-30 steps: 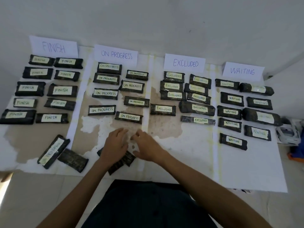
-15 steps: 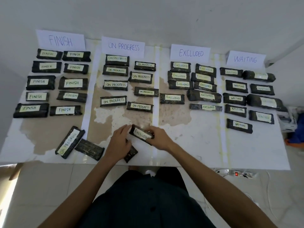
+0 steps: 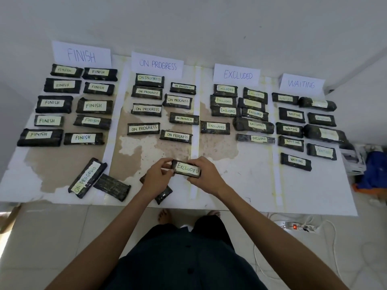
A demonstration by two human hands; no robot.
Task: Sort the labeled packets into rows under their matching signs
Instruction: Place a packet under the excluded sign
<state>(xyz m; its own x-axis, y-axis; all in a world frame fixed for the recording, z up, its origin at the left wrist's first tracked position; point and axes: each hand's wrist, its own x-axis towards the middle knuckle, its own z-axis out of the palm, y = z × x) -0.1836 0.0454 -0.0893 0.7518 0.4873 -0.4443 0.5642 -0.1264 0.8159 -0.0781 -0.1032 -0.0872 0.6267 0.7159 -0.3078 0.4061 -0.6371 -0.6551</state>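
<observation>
Glossy black paper-labelled oblong packet [image 3: 187,168]

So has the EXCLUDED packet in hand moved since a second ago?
Yes. The held packet has come off the loose pile, up and rightward, now reaching the white strip.

A single wide-angle view from a camera worn on the person's head looks forward and steeply down over the white bench [image 3: 314,185], near enough that the person's forearms and dark clothing fill the near bottom of the frame. The whole bench fits in, from the FINISH sign [image 3: 81,54] at far left to the WAITING sign [image 3: 301,83] at far right, with the wall [image 3: 188,21] beyond and tiled floor [image 3: 52,237] nearest. The left hand [image 3: 156,176] and right hand [image 3: 206,174], holding a packet [image 3: 187,168], sit just below centre.
</observation>
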